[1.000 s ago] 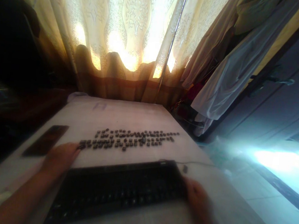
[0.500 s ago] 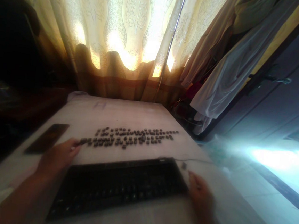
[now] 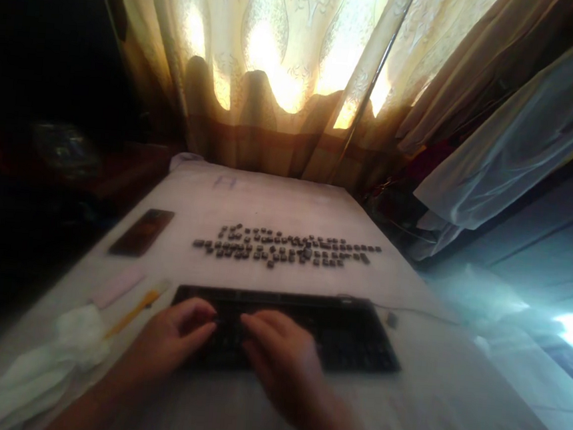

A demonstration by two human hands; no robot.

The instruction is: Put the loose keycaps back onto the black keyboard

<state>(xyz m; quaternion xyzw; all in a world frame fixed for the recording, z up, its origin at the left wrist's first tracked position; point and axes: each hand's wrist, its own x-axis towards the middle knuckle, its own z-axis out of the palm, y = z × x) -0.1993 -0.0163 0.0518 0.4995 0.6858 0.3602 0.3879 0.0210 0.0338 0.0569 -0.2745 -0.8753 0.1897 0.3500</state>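
A black keyboard (image 3: 351,334) lies on the cloth-covered table (image 3: 277,204). My left hand (image 3: 180,333) is over its left part, fingers curled and the thumb close to the index fingertip. Facing it, my right hand (image 3: 284,352) has its fingers pressed together and pointing left, a small gap from the left fingertips. Blur and shadow hide whether either hand pinches something small. Beyond the keyboard, many small dark keycaps (image 3: 292,251) lie in rough rows. One dark keycap-like piece (image 3: 392,319) sits apart near the keyboard's right end, by its cable (image 3: 428,314).
A phone (image 3: 142,232) lies at the left. Nearer are a pink flat piece (image 3: 117,286), a yellow-handled brush-like tool (image 3: 132,312) and a crumpled white cloth (image 3: 47,361). A curtain (image 3: 301,42) hangs behind the table, and clothes (image 3: 513,141) hang at the right.
Both hands have moved inward from beside the keyboard to over its left part. The keyboard now lies straighter across the table. The view has shifted, bringing the brush-like tool into sight.
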